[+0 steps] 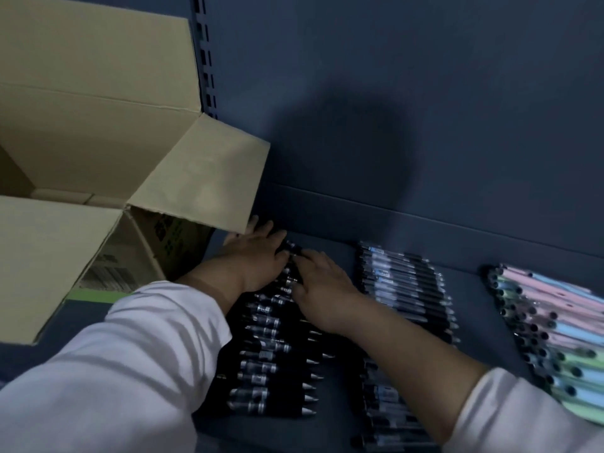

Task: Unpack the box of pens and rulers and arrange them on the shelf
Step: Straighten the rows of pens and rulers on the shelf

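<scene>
Writing: print on the box (170, 237) side, too blurred to read.
Black pens (271, 354): a row on the shelf (474, 282), just right of the box.
Left hand (258, 256): released, flat on the row's far end.
Right hand (322, 282): released, flat beside it, fingertips on the same pens.
Further right: clear pens (405, 282), pastel pens (555, 322).

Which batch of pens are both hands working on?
The leftmost row of black pens, beside the cardboard box; the clear-barrelled row and pastel row lie further right.

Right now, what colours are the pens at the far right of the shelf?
The pens are pastel pink, blue and green; head view.
</scene>
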A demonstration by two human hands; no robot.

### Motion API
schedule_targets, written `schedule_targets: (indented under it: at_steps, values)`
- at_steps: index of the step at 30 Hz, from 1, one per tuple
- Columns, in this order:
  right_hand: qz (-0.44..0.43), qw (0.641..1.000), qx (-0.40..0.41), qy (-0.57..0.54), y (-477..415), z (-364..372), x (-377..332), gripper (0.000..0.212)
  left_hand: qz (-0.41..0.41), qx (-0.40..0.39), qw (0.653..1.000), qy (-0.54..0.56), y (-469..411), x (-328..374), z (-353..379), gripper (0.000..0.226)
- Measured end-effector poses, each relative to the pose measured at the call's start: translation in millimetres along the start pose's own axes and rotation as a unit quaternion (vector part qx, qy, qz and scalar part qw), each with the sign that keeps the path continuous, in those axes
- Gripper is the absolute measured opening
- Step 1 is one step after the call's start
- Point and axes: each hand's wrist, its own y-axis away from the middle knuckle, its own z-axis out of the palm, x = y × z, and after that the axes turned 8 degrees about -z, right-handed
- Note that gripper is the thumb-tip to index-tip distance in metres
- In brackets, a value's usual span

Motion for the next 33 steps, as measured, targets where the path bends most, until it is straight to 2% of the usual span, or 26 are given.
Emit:
schedule_targets:
  at_steps: [2,5,9,15,21,27,33]
  values:
    - [-0.001,1.000,0.025,-0.004,1.4,-1.3,3.3,0.058,-0.001,0.017,1.000,-0.004,1.3,-1.3,4.4,0.055]
    - [0.043,0.998,0.042,-0.013,3.3,1.5,1.9,0.061,-0.008,0.055,0.998,0.001,9.4,-2.4,11.7,0.057]
    - [0.108,0.993,0.041,-0.034,-1.9,9.0,-3.8,0.063,-0.022,0.022,0.998,0.049,13.5,-2.4,17.6,0.059]
    - [0.075,0.991,0.072,-0.083,-6.9,6.7,-0.5,0.064,-0.007,0.001,0.997,0.076,11.5,-3.3,17.6,0.060]
    - [0.108,0.988,0.082,-0.073,4.7,7.5,-2.3,0.065,-0.032,0.080,0.995,0.050,36.0,-13.7,8.9,0.063]
    - [0.104,0.990,0.058,-0.070,11.0,21.3,-18.8,0.067,-0.029,-0.009,0.996,0.085,68.9,-19.4,24.9,0.067]
    - [0.115,0.987,0.085,-0.070,22.8,15.5,-27.6,0.064,-0.008,0.013,0.993,0.113,77.6,-20.9,16.5,0.064]
